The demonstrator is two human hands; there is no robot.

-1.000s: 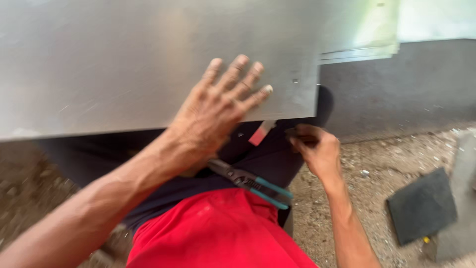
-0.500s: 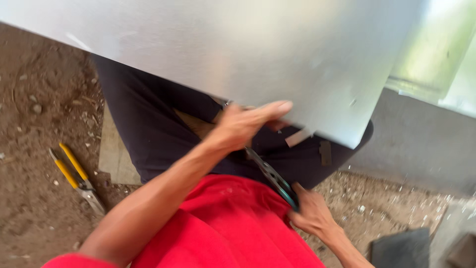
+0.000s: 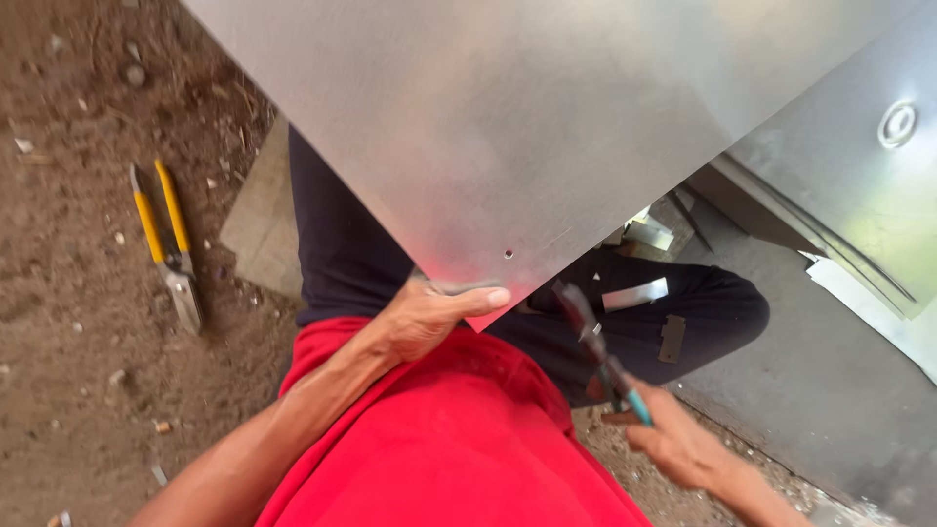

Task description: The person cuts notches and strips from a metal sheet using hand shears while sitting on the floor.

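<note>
While the left hand pinches the metal sheet at its lower corner, the right hand grips snips pointing up toward that sheet.

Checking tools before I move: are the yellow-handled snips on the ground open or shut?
Shut: the yellow-handled snips lie on the dirt, blades together, handles nearly parallel.

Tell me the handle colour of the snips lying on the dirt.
Yellow handles on the snips; head view.

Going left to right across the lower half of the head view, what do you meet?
Yellow-handled snips on the dirt → left hand gripping the metal sheet's lower corner → teal-handled snips → right hand holding them → grey concrete floor.
</note>
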